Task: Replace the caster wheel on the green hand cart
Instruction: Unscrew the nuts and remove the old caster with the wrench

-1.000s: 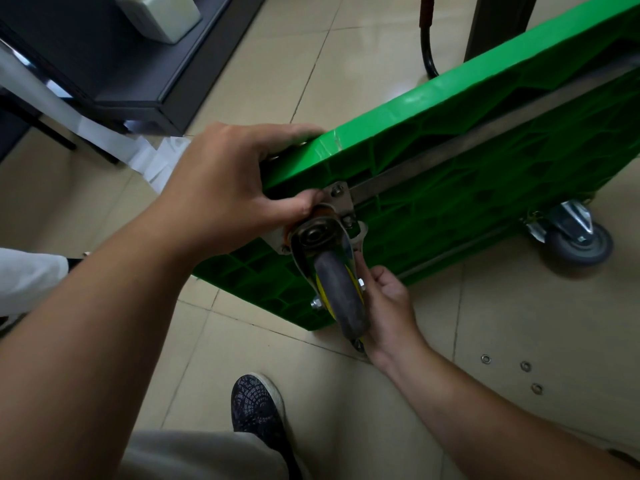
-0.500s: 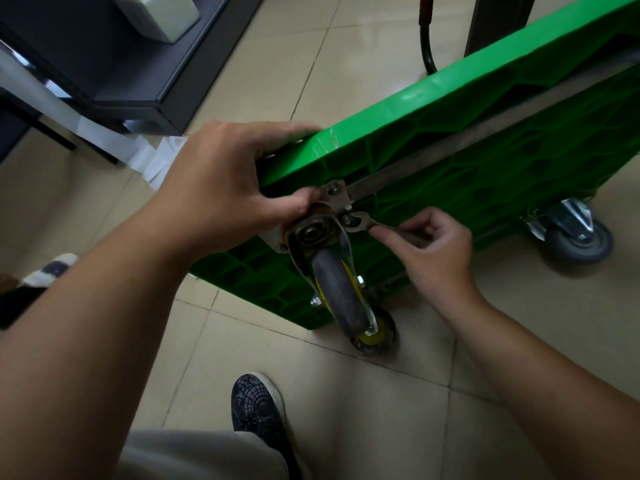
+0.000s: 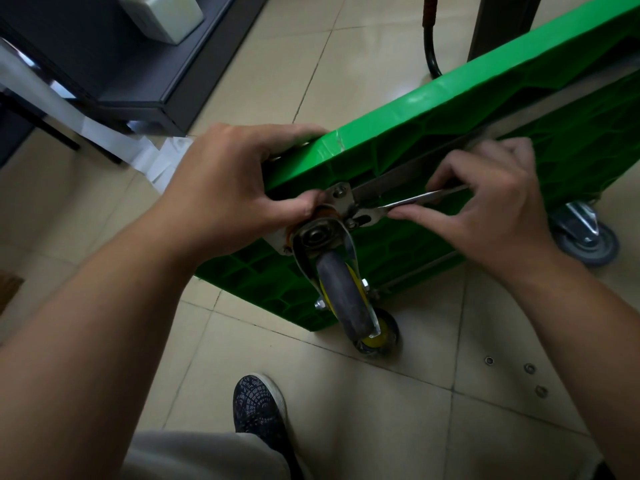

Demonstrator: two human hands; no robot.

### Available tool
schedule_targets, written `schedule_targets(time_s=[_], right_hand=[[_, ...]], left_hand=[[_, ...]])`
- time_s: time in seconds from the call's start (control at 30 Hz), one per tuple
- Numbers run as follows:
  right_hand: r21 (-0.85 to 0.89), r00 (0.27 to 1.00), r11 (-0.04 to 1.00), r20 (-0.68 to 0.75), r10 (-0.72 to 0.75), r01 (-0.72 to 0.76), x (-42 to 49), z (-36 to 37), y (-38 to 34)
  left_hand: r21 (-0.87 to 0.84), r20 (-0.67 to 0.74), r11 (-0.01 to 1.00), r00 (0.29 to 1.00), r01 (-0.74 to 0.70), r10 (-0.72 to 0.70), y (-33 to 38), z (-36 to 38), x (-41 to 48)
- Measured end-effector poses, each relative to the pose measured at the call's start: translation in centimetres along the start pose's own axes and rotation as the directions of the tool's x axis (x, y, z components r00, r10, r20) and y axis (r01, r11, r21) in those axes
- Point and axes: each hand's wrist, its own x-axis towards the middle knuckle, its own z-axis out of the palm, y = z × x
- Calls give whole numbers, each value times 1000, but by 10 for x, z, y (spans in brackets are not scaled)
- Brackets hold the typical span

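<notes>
The left hand point(image 3: 225, 188) was clamped over the upper edge of the green hand cart point(image 3: 433, 133), which stood tipped on its side on the tiled floor point(image 3: 398, 410), thumb pressed by the caster wheel point(image 3: 343, 296) mount plate. The right hand point(image 3: 491, 206), at the caster's two o'clock, pinched a slim metal wrench point(image 3: 408, 202) whose head sat at a bolt on that plate. Outward lay a second caster point(image 3: 588, 237) at three o'clock, three loose nuts point(image 3: 530, 368) on the floor at four o'clock, and a dark shoe point(image 3: 259, 407) at six o'clock.
</notes>
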Motion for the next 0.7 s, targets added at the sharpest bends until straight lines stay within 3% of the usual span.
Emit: schedule_targets(time_s=[0.07, 0.13, 0.23, 0.3, 0.33, 0.4, 0.53, 0.7], right_hand=[[143, 975, 965, 76, 211, -220, -7, 2, 5], [427, 894, 788, 155, 420, -445, -19, 9, 2], [735, 672, 252, 353, 652, -630, -43, 33, -24], [744, 528, -35, 505, 683, -667, -61, 52, -45], [730, 481, -125, 558, 676, -672, -69, 60, -56], [702, 418, -235, 622, 662, -673, -80, 73, -75], [678, 354, -342, 670, 653, -650, -90, 84, -98], [682, 341, -339, 658, 671, -649, -89, 88, -99]], left_hand=[[4, -1, 1000, 1000, -1, 1, 0, 0, 0], [7, 0, 1000, 1000, -1, 1, 0, 0, 0], [12, -7, 1000, 1000, 0, 1, 0, 0, 0], [12, -11, 1000, 1000, -4, 4, 0, 1, 0], [11, -12, 1000, 1000, -7, 7, 0, 1, 0], [9, -15, 1000, 1000, -15, 15, -1, 1, 0], [23, -20, 1000, 1000, -20, 20, -1, 1, 0], [20, -18, 1000, 1000, -17, 17, 0, 1, -1]])
